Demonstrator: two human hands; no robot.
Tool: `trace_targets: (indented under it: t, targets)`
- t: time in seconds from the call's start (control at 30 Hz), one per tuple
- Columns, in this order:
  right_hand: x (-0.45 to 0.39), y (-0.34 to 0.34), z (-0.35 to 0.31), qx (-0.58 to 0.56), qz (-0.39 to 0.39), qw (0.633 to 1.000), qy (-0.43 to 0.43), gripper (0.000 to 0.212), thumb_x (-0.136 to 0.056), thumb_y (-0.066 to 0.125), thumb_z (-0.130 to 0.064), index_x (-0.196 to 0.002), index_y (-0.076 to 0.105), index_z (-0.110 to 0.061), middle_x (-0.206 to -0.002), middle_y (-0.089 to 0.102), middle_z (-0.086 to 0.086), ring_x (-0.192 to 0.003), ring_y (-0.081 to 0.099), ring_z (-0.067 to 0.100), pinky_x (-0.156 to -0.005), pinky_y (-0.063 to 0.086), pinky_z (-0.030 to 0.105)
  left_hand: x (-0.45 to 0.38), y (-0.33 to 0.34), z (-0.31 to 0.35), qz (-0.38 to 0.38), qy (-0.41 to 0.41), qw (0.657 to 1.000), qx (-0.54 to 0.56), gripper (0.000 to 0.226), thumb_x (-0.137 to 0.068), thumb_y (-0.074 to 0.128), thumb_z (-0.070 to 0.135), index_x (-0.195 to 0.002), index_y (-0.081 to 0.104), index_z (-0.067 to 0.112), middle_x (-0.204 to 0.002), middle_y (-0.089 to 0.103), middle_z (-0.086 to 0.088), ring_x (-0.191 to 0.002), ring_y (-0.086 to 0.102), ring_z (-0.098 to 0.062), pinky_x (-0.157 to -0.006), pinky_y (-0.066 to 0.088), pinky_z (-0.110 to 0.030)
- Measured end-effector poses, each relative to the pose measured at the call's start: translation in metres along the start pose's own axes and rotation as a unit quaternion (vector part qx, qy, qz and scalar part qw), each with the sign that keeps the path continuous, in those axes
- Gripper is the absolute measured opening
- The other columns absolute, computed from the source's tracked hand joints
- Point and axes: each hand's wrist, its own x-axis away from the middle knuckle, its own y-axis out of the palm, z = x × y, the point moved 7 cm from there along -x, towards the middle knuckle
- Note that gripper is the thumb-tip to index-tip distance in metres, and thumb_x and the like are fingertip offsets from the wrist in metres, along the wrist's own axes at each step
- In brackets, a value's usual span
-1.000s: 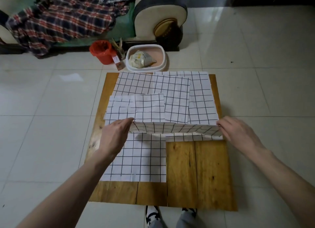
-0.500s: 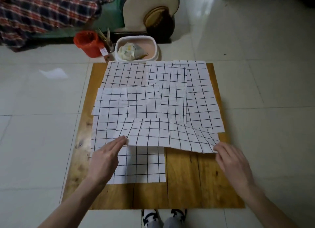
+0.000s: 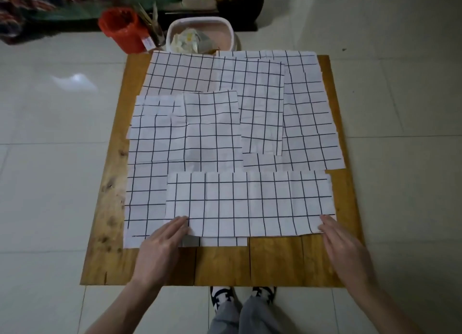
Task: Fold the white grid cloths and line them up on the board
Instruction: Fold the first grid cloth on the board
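White grid-patterned cloths [image 3: 215, 133] lie overlapped across a square wooden board [image 3: 275, 261] set on the pale tiled floor [image 3: 50, 183]. One long, rectangular white grid cloth [image 3: 247, 203] sits nearest the person, lying flat across the near half of the board, its left part resting on another grid cloth [image 3: 145, 198] and its right part on bare wood.

The left hand [image 3: 162, 246] rests at the near left corner of this long cloth, its fingers [image 3: 176, 225] straight and laid flat on the fabric, gripping nothing. The right hand [image 3: 342, 243] rests at the near right corner, fingers likewise extended and flat, gripping nothing. Whether the fingertips press the corners down or only touch them cannot be determined.

Step in hand, as judged: flattening and squaring a half-folded cloth along its near edge. The remaining cloths behind it appear unfolded or only partly arranged, so the task is at an early stage.

The next move calls for a second fold, end to end, keeping the edges aligned with the grid lines, then placement in a row on the board.

Beyond the far edge of the board stand a red plastic bucket [image 3: 122, 28] and a white oval basin [image 3: 200, 33].
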Motion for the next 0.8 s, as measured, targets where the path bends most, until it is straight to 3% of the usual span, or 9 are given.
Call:
trace_targets:
  t: [0.07, 0.13, 0.2, 0.3, 0.37, 0.47, 0.63, 0.8]
  targets:
    - [0.005, 0.003, 0.000, 0.008, 0.010, 1.000, 0.001, 0.028, -0.099, 0.056, -0.009, -0.117, 0.074, 0.001, -0.136, 0.068, 0.015, -0.123, 0.068, 0.032, -0.101, 0.057, 0.050, 0.005, 0.007, 0.000, -0.002, -0.017, 1.000, 0.000, 0.031, -0.091, 0.062, 0.007, -0.117, 0.078, 0.008, -0.126, 0.073, -0.009, -0.114, 0.072, -0.028, -0.096, 0.058, -0.044]
    - [0.011, 0.006, -0.003, 0.031, 0.003, 0.999, 0.009, 0.043, -0.102, 0.042, -0.021, -0.127, 0.071, -0.001, -0.145, 0.062, 0.014, -0.135, 0.059, 0.031, -0.112, 0.046, 0.058, 0.011, 0.013, 0.000, -0.007, -0.043, 0.999, 0.017, 0.039, -0.098, 0.049, 0.022, -0.126, 0.073, 0.008, -0.136, 0.069, -0.008, -0.127, 0.065, -0.027, -0.105, 0.055, -0.045]
    - [0.016, 0.009, -0.010, 0.042, -0.008, 0.999, 0.032, 0.050, -0.104, 0.038, -0.027, -0.143, 0.061, -0.005, -0.157, 0.051, 0.011, -0.149, 0.043, 0.028, -0.123, 0.030, 0.059, 0.017, 0.022, 0.010, -0.026, -0.042, 0.998, 0.035, 0.053, -0.099, 0.046, 0.029, -0.147, 0.057, 0.010, -0.154, 0.054, -0.006, -0.146, 0.046, -0.023, -0.118, 0.042, -0.046]
    - [0.020, 0.016, -0.053, 0.005, -0.027, 0.999, 0.022, 0.055, -0.110, 0.032, -0.034, -0.160, 0.038, -0.012, -0.172, 0.027, 0.006, -0.160, 0.020, 0.023, -0.131, 0.010, 0.048, 0.020, 0.038, 0.058, -0.067, 0.019, 0.995, 0.068, 0.069, -0.102, 0.048, 0.033, -0.164, 0.024, 0.015, -0.172, 0.023, -0.004, -0.160, 0.016, -0.020, -0.128, 0.018, -0.044]
    - [0.018, 0.026, -0.100, 0.005, -0.062, 0.997, -0.040, 0.059, -0.112, 0.027, -0.042, -0.165, 0.025, -0.015, -0.175, 0.015, 0.003, -0.161, 0.013, 0.020, -0.129, 0.009, 0.045, 0.016, 0.049, 0.097, -0.088, 0.060, 0.992, 0.072, 0.076, -0.105, 0.049, 0.034, -0.167, 0.010, 0.015, -0.175, 0.008, -0.003, -0.161, 0.006, -0.020, -0.128, 0.010, -0.043]
    - [0.012, 0.046, -0.147, 0.015, -0.110, 0.988, -0.107, 0.073, -0.110, 0.027, -0.059, -0.167, 0.018, -0.015, -0.176, 0.010, 0.002, -0.162, 0.011, 0.019, -0.128, 0.011, 0.045, 0.012, 0.064, 0.127, -0.118, 0.083, 0.988, 0.050, 0.080, -0.105, 0.044, 0.043, -0.166, 0.004, 0.011, -0.175, 0.000, -0.005, -0.161, 0.000, -0.022, -0.128, 0.011, -0.044]
    - [0.011, 0.076, -0.142, 0.033, -0.159, 0.982, -0.102, 0.080, -0.107, 0.026, -0.067, -0.166, 0.019, -0.015, -0.176, 0.010, 0.002, -0.161, 0.012, 0.017, -0.123, 0.019, 0.046, 0.016, 0.078, 0.115, -0.142, 0.048, 0.988, 0.025, 0.079, -0.105, 0.039, 0.048, -0.166, 0.007, 0.011, -0.175, 0.000, -0.007, -0.161, 0.001, -0.022, -0.125, 0.015, -0.045]
    - [0.013, 0.081, -0.134, 0.039, -0.159, 0.981, -0.103, 0.081, -0.107, 0.026, -0.067, -0.167, 0.017, -0.014, -0.176, 0.010, 0.003, -0.161, 0.012, 0.017, -0.125, 0.017, 0.045, 0.021, 0.077, 0.097, -0.140, 0.046, 0.989, 0.012, 0.076, -0.107, 0.038, 0.052, -0.167, 0.009, 0.014, -0.175, 0.003, -0.005, -0.161, 0.004, -0.020, -0.126, 0.015, -0.045]
